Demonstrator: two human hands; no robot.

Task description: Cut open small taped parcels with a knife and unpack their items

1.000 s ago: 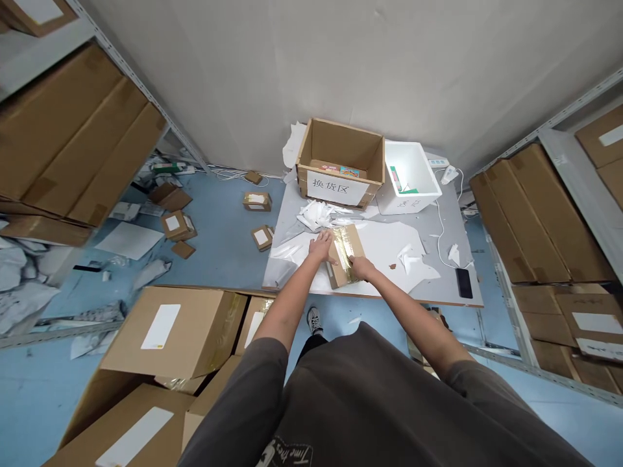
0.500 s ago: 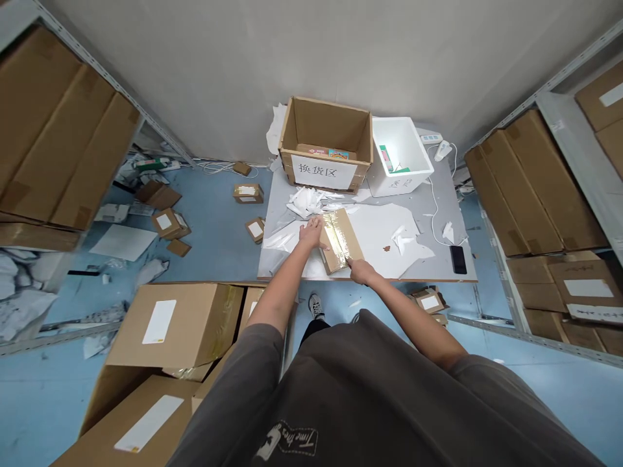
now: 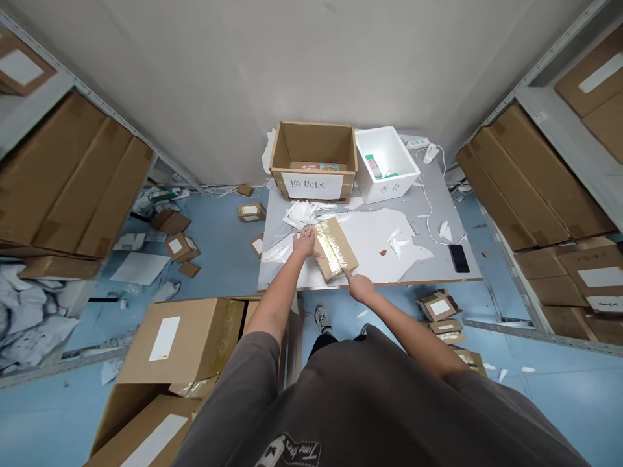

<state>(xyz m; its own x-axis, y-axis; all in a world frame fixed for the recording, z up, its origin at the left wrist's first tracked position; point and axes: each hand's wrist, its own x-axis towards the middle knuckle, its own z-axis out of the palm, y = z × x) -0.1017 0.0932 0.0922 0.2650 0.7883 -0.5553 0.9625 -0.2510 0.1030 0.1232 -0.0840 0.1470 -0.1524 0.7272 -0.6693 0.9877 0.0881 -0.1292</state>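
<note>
A taped cardboard box [image 3: 346, 242] lies at a slant near the front edge of the table, shiny tape running lengthwise along its top. My left hand [image 3: 305, 242] grips its left side, steadying it against the tabletop. At the near end of the tape, my right hand [image 3: 360, 286] is closed around something small and dark whose kind I cannot make out; its tip touches the box. Crumpled white paper [image 3: 302, 213] lies just beyond the box, and a flat white sheet [image 3: 372, 240] spreads out under and beside it.
Behind stand an open carton [image 3: 314, 185] with a paper sign and a white bin [image 3: 389, 165] holding green-and-white items. A phone [image 3: 458, 258] and a power strip [image 3: 417, 143] lie at the right. Large cartons [image 3: 170, 340] crowd the left front; shelves flank both sides.
The camera view has shifted, so the table appears lower. My right hand stays at the near end of the tape, and my left hand still holds the box's left side.
</note>
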